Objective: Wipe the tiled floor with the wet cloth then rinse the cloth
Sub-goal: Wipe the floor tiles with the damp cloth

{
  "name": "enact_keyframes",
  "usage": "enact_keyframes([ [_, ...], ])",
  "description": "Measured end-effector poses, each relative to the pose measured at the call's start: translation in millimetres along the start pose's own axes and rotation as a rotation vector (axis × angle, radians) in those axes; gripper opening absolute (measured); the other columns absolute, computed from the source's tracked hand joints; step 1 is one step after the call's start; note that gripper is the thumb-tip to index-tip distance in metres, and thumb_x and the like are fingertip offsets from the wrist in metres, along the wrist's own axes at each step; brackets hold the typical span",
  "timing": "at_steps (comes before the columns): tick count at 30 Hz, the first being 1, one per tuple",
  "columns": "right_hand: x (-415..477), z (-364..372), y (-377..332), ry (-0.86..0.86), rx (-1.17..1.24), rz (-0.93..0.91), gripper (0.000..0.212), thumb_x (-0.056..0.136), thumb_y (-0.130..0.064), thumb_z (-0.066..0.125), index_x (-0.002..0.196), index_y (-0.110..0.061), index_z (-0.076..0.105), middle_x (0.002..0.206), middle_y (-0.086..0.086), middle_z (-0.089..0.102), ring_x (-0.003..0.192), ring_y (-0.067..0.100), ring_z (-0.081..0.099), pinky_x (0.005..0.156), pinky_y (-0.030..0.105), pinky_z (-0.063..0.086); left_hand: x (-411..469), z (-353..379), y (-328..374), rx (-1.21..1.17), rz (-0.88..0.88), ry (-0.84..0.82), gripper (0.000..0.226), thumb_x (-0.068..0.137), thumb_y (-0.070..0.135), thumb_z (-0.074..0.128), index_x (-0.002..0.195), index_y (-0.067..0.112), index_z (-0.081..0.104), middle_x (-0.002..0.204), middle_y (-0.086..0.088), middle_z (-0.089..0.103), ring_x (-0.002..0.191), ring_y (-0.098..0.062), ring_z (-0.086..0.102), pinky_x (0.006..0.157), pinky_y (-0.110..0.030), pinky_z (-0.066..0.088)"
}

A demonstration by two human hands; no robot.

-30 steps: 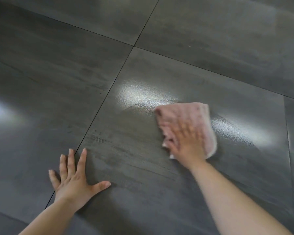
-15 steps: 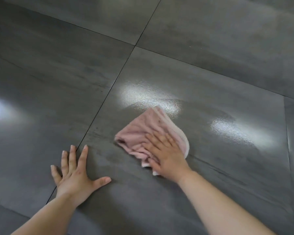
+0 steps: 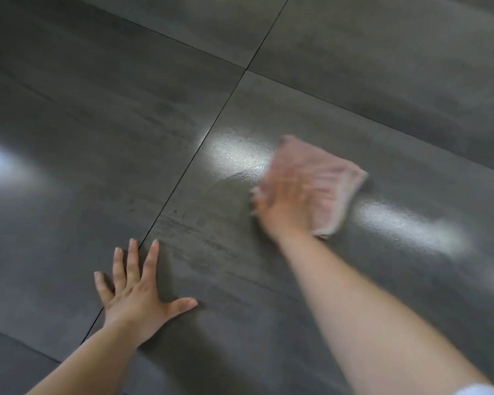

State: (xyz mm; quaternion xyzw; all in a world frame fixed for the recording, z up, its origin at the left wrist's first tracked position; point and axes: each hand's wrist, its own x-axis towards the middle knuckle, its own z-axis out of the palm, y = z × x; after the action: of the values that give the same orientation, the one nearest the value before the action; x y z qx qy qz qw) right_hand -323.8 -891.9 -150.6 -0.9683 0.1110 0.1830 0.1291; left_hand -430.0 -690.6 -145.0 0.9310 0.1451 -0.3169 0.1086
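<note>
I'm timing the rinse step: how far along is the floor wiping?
Done: the tile around the pink cloth shows a wet sheen. In hand: the right hand presses the cloth on that tile, blurred in motion; the left hand rests flat on the floor. Left: the neighbouring tiles look duller, perhaps unwiped, and no rinsing water is in view.

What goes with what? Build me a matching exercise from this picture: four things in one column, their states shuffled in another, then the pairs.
Things:
1. left hand
2. right hand
3. cloth
4. tiled floor

States:
A. pink, under a hand
B. dark grey, with glossy patches
C. fingers spread, flat on bare tile
D. blurred, pressing on fabric

Pairs: 1-C, 2-D, 3-A, 4-B
</note>
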Motion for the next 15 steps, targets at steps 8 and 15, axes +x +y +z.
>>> enact_keyframes([
  [8,-13,9,23,0.009,-0.107,-0.552,0.057,0.093,-0.042,0.038,0.145,-0.029,0.019,0.158,-0.002,0.004,0.145,0.022,-0.002,0.115,0.036,-0.007,-1,5,0,-0.084,0.018,0.089,0.117,0.060,0.069,0.061,0.141,0.033,-0.015,0.152,-0.001,-0.025,0.137,-0.020,-0.029,0.112,-0.047,-0.015],
  [15,-70,-28,207,0.139,-0.036,0.187,0.101,0.063,-0.066,0.009,0.145,-0.008,0.020,0.155,0.015,0.015,0.144,0.030,0.009,0.115,0.035,0.003,-1,3,1,-0.047,0.031,0.100,0.116,0.062,0.071,0.057,0.140,0.031,-0.018,0.151,-0.002,-0.026,0.138,-0.022,-0.028,0.112,-0.048,-0.014],
])
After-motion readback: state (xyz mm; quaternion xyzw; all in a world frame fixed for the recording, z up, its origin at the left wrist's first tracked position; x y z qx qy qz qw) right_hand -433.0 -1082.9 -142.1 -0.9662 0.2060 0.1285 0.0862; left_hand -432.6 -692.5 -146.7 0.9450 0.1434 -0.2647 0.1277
